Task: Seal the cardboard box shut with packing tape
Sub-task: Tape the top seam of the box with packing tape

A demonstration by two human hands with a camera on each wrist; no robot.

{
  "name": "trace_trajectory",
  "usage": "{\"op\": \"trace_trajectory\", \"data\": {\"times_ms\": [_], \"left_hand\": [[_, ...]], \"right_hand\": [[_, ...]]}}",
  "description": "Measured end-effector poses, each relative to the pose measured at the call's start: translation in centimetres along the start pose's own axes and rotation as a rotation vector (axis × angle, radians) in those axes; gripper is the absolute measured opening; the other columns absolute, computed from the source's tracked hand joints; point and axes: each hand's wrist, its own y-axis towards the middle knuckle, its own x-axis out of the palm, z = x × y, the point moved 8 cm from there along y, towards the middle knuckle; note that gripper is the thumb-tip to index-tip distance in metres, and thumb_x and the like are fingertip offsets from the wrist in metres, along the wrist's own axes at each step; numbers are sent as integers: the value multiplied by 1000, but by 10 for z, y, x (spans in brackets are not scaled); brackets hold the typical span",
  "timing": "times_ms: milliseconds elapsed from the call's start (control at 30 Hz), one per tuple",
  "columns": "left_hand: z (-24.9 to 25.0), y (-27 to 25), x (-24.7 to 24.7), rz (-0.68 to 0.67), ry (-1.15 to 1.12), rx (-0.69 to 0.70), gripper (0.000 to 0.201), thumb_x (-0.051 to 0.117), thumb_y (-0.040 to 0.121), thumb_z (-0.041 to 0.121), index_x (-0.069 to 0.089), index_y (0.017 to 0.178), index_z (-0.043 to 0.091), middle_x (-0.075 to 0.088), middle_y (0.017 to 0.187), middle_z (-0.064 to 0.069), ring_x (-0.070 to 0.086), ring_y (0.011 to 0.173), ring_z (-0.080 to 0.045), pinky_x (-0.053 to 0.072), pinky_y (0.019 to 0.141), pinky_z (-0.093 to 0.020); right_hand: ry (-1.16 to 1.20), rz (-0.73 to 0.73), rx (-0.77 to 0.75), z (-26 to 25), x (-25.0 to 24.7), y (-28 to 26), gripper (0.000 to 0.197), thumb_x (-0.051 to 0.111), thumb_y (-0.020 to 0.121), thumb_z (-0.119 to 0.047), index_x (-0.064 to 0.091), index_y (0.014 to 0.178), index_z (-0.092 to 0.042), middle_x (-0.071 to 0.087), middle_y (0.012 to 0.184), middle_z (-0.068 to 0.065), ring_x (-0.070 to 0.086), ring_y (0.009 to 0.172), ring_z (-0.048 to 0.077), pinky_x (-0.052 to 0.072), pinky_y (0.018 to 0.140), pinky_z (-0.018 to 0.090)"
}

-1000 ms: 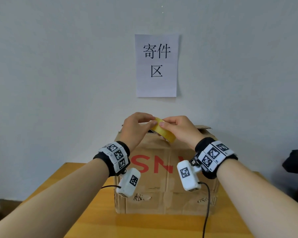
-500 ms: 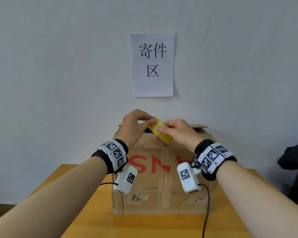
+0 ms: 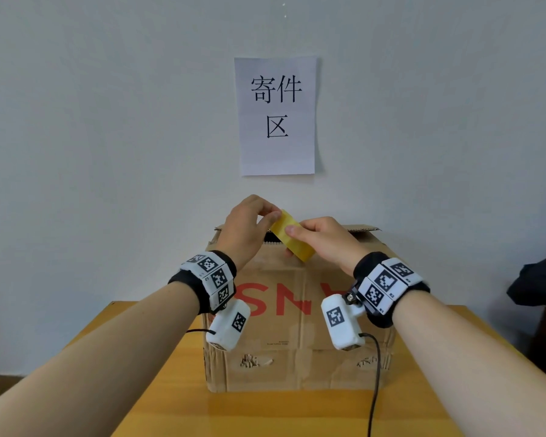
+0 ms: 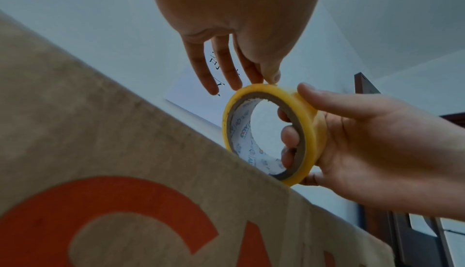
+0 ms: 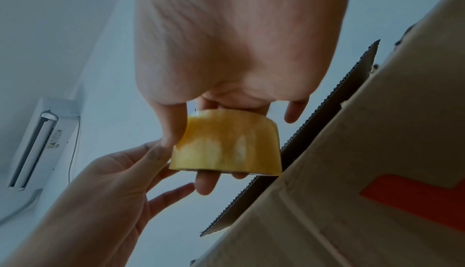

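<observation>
Holding the yellow tape roll [image 3: 293, 239] above the cardboard box [image 3: 297, 326], my right hand [image 3: 323, 239] curls through its core, thumb on the outer face. My left hand [image 3: 246, 228] pinches the roll's upper rim. The box stands on the wooden table [image 3: 171, 389], top flap [image 3: 363, 229] slightly raised.

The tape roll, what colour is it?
Yellow; the tape roll shows best in the left wrist view.

Yellow tape roll [image 4: 308, 132] in R hand [image 4: 377, 156], L fingers [image 4: 270, 74] pinching its top edge, above box [image 4: 113, 142]
</observation>
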Motion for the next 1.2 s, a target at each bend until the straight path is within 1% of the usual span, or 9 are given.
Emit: {"op": "trace_trajectory", "data": {"times_ms": [300, 533, 600, 700, 733, 800, 900, 1000, 1200], "left_hand": [[1, -1, -5, -20, 76, 0, 10, 60, 97, 32, 69, 96, 29, 68, 101, 14, 57, 100, -7, 47, 87, -30], [8, 1, -8, -83, 105, 58, 15, 63, 95, 23, 71, 106, 29, 67, 100, 19, 56, 104, -5, 49, 93, -32], [9, 0, -8, -94, 69, 63, 27, 64, 94, 21, 64, 119, 30, 66, 99, 20, 56, 105, -7, 48, 93, -33], [6, -1, -10, -88, -4, 13, 48, 68, 92, 23, 52, 137, 32, 62, 103, 12, 56, 103, -7, 45, 91, -23], [5, 0, -11, -76, 3, -7, 44, 69, 91, 26, 57, 133, 31, 60, 106, 9, 55, 102, -7, 45, 91, -23], [1, 0, -12, -64, 5, -34, 24, 70, 90, 29, 72, 114, 29, 59, 108, 8, 56, 102, -8, 44, 91, -24], [1, 0, -12, -51, -21, -26, 8, 71, 89, 29, 78, 94, 28, 62, 102, 10, 57, 101, -6, 44, 89, -24], [5, 1, -13, -36, 5, 4, 6, 70, 90, 25, 76, 88, 24, 64, 100, 7, 58, 98, -8, 45, 89, -27], [8, 1, -5, -92, 108, 42, 11, 58, 98, 23, 63, 88, 23, 60, 99, 5, 55, 98, -13, 46, 90, -36]], "right_hand": [[-2, 26, 7, 0, -1, -1, 35, 53, 100, -43, 75, 95, -16, 78, 83, -3, 72, 92, 21, 48, 89, 28], [-17, 51, 4, 3, 2, 0, 40, 51, 100, -47, 76, 94, -17, 78, 81, -5, 72, 91, 19, 48, 98, 35], [-13, 41, 6, 3, 3, -1, 38, 51, 101, -47, 75, 95, -18, 78, 81, -4, 72, 90, 18, 48, 98, 34], [-18, 42, 9, 3, 3, -2, 39, 50, 100, -48, 75, 96, -18, 78, 82, -5, 72, 91, 17, 48, 95, 33], [-18, 44, 11, 4, 3, -2, 38, 50, 101, -47, 74, 97, -18, 78, 82, -5, 72, 91, 17, 48, 93, 32], [-13, 49, 15, 4, 3, -4, 36, 50, 101, -47, 73, 99, -19, 78, 82, -4, 71, 89, 13, 48, 88, 29], [-14, 47, 7, 5, 3, -4, 37, 50, 101, -46, 73, 101, -18, 78, 83, -4, 70, 86, 10, 47, 85, 28], [-12, 40, 1, 5, 3, -5, 37, 50, 101, -46, 74, 102, -17, 78, 83, -4, 71, 89, 13, 48, 90, 29], [-26, 48, -11, 3, 0, -7, 36, 51, 101, -44, 75, 98, -16, 78, 81, -3, 72, 85, 13, 49, 86, 28]]}}
